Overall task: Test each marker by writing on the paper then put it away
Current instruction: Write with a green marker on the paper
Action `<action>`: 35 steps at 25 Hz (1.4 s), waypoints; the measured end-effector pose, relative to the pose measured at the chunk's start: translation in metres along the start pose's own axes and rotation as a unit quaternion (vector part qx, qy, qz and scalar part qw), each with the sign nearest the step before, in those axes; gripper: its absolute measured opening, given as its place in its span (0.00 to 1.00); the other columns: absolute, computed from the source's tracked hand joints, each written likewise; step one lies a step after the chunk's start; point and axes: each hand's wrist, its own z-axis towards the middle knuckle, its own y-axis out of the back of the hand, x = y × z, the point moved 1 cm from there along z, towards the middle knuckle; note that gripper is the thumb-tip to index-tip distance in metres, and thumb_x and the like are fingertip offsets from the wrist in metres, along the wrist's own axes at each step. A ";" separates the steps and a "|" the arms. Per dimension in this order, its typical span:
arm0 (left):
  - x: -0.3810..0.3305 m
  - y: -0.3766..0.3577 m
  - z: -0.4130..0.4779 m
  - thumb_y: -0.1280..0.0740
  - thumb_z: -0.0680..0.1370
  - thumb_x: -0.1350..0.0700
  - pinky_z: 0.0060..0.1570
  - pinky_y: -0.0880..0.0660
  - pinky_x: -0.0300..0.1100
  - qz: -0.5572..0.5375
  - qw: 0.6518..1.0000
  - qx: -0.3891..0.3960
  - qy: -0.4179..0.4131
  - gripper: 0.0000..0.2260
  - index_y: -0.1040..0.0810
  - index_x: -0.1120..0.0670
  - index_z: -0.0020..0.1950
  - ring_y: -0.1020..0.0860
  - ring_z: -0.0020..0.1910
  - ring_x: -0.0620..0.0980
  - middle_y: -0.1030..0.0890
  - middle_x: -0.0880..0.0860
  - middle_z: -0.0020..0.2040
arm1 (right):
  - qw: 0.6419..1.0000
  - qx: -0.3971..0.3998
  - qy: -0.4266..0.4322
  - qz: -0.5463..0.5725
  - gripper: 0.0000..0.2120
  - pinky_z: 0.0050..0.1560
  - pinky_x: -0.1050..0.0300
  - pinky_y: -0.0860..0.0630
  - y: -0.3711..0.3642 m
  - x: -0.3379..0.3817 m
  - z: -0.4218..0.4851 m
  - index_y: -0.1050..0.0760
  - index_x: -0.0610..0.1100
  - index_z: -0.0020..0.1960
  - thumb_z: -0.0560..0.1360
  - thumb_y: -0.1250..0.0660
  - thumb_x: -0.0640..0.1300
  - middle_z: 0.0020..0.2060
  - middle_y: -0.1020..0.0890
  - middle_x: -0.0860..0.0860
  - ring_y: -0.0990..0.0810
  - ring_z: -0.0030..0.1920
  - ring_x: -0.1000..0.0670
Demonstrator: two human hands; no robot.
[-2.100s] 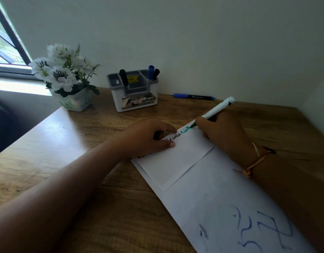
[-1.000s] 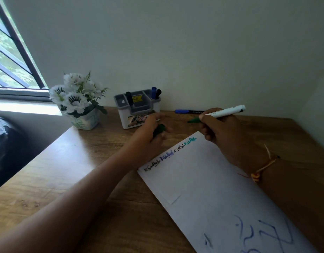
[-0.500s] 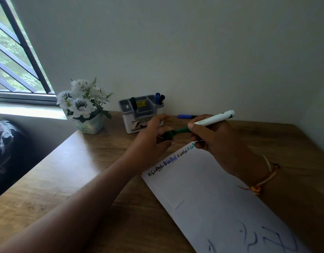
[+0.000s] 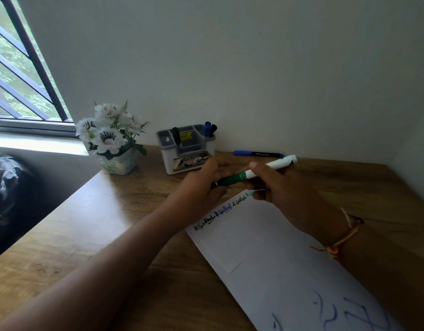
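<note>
I hold a white marker (image 4: 269, 166) with a green cap (image 4: 230, 179) level above the far corner of the paper (image 4: 273, 254), just in front of the organizer (image 4: 189, 149). My right hand (image 4: 275, 185) has its grip clamped on the white barrel, and my left hand (image 4: 206, 185) has its grip closed around the green cap end. The paper lies on the wooden surface (image 4: 106, 225), with a row of small handwritten words in several colours along its far edge and blue scribbles near me. The grey organizer holds three markers. A blue pen (image 4: 257, 153) lies by the wall, and a pot of white flowers (image 4: 113, 137) stands left of the organizer.
</note>
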 end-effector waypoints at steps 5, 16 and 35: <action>-0.002 -0.001 -0.001 0.33 0.80 0.59 0.55 0.29 0.26 -0.016 1.000 0.002 -0.023 0.16 0.30 0.54 0.67 0.24 0.56 0.33 0.20 0.45 0.59 | 0.994 0.026 0.046 -0.098 0.10 0.44 0.58 0.20 0.006 0.001 -0.001 0.16 0.53 0.41 0.69 0.30 0.58 0.40 0.14 0.51 0.15 0.44 0.52; -0.011 -0.003 -0.002 0.34 0.81 0.56 0.55 0.19 0.43 -0.130 0.991 0.000 -0.004 0.21 0.35 0.52 0.73 0.18 0.52 0.40 0.18 0.47 0.57 | 0.982 0.118 0.078 -0.126 0.13 0.46 0.66 0.22 0.002 0.009 0.004 0.21 0.48 0.59 0.75 0.33 0.48 0.49 0.14 0.54 0.18 0.50 0.59; 0.037 0.006 0.015 0.29 0.76 0.47 0.61 0.30 0.43 -0.030 0.985 -0.121 0.119 0.29 0.37 0.49 0.74 0.27 0.68 0.51 0.26 0.52 0.69 | 0.743 -0.029 0.237 -0.625 0.14 0.55 0.54 0.26 -0.050 0.088 0.150 0.17 0.46 0.56 0.71 0.27 0.47 0.54 0.21 0.42 0.22 0.53 0.45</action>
